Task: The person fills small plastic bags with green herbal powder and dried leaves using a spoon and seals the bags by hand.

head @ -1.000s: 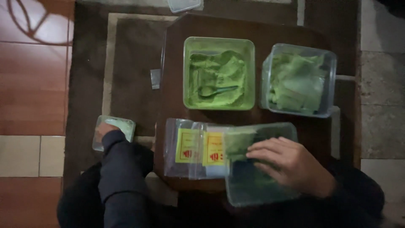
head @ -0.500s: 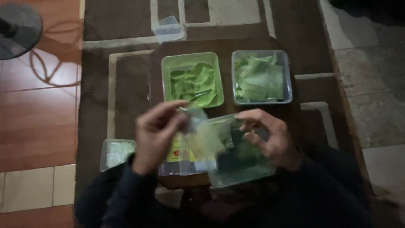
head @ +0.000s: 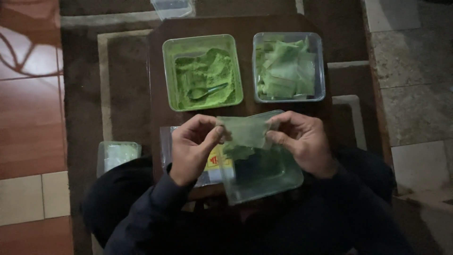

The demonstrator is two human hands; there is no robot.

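Both hands pinch one small clear plastic pouch [head: 245, 134] with green powder in it. My left hand [head: 192, 147] grips its left edge and my right hand [head: 302, 141] its right edge. The pouch hangs over a clear lidless box [head: 278, 182] near the table's front edge. Under my left hand lies a stack of clear pouches with yellow labels [head: 212, 165]. Beyond them stand a green tray of green powder [head: 170, 71] with a spoon [head: 207, 91] in it, and a clear box of filled green pouches [head: 288, 66].
All of this rests on a small dark wooden table [head: 155, 108] standing on a brown rug. A small clear container [head: 117, 155] sits on the rug at my left. Another clear box [head: 172, 7] lies beyond the table. Wooden and tiled floor flank the rug.
My left hand left the small container on the rug and came up to the table. Both hands now hold the pouch stretched between them; my right hand lifted off the clear box.
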